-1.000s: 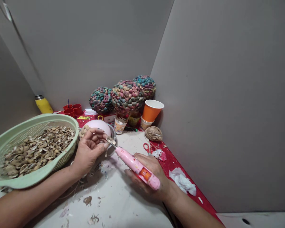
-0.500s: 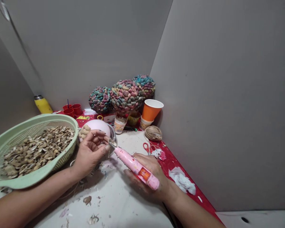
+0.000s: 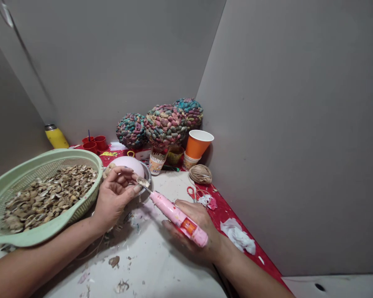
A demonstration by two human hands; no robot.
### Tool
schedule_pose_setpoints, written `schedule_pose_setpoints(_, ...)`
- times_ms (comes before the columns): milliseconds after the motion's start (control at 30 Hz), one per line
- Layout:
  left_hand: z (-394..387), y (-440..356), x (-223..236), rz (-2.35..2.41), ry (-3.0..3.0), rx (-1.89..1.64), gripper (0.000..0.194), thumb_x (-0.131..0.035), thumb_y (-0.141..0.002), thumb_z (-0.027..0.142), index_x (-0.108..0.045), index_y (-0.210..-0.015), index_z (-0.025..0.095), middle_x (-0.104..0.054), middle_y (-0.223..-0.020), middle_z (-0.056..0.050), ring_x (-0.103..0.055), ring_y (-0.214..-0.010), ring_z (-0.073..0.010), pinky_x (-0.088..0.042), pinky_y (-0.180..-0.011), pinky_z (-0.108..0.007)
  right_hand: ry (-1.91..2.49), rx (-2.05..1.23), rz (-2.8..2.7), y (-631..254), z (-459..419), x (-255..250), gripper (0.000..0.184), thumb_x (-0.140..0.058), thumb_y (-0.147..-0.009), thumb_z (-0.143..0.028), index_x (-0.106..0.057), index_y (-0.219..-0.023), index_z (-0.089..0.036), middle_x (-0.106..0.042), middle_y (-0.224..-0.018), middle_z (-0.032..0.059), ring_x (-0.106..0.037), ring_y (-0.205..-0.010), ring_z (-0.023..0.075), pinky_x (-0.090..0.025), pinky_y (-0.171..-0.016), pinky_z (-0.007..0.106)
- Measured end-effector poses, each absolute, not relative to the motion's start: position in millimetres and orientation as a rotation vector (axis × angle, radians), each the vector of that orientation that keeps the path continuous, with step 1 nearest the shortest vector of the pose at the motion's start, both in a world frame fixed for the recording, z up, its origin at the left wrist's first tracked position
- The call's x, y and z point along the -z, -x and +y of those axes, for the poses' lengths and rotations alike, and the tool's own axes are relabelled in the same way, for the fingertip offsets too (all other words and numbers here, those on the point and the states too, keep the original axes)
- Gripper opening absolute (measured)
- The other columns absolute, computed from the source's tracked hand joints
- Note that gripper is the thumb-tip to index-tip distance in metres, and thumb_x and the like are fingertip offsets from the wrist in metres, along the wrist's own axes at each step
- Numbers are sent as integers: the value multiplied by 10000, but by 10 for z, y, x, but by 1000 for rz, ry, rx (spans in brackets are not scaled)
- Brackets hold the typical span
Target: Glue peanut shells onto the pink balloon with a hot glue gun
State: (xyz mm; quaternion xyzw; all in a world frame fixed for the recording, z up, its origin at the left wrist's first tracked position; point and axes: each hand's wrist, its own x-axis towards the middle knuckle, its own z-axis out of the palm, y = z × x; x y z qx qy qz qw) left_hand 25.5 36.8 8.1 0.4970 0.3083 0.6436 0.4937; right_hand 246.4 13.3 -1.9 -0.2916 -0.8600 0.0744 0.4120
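My right hand [image 3: 192, 225] is wrapped round a pink hot glue gun [image 3: 174, 213], its metal nozzle pointing up and left. Between the thumb and fingers of my left hand [image 3: 118, 196] is a peanut shell half [image 3: 143, 182], hollow side showing. The nozzle tip is at the shell's lower edge. Just behind my left hand, a pale pink balloon [image 3: 129, 164] rests in a metal bowl [image 3: 147, 176], partly hidden by the fingers. A few peanut shells [image 3: 108, 170] sit against the balloon's left side.
A green colander [image 3: 46, 236] of peanut shells stands at left. Behind are shell-covered colored balls [image 3: 165, 124], red cups [image 3: 101, 142], a yellow bottle [image 3: 56, 136] and an orange paper cup [image 3: 199, 144]. Twine [image 3: 200, 174], red scissors [image 3: 191, 193] and crumpled tissue [image 3: 238, 236] lie right.
The peanut shell in my left hand has turned, so more of its hollow side shows above the nozzle. My left hand has shifted slightly; the glue gun has barely moved.
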Motion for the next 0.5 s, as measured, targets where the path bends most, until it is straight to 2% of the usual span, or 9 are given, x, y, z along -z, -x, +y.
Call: schedule_pose_setpoints(500,335,-260,-176,773,-1165,-1617,361,-836,-714,181,-616,-997,229,-703,-881,13,-674,-828,-119,-559,-782,-219,732,-164,-2160,-2485,175,60,317,-542,-972,-300,-433,-687,-213,-441,-613,-35,-391,-514,109,-278,-512,261)
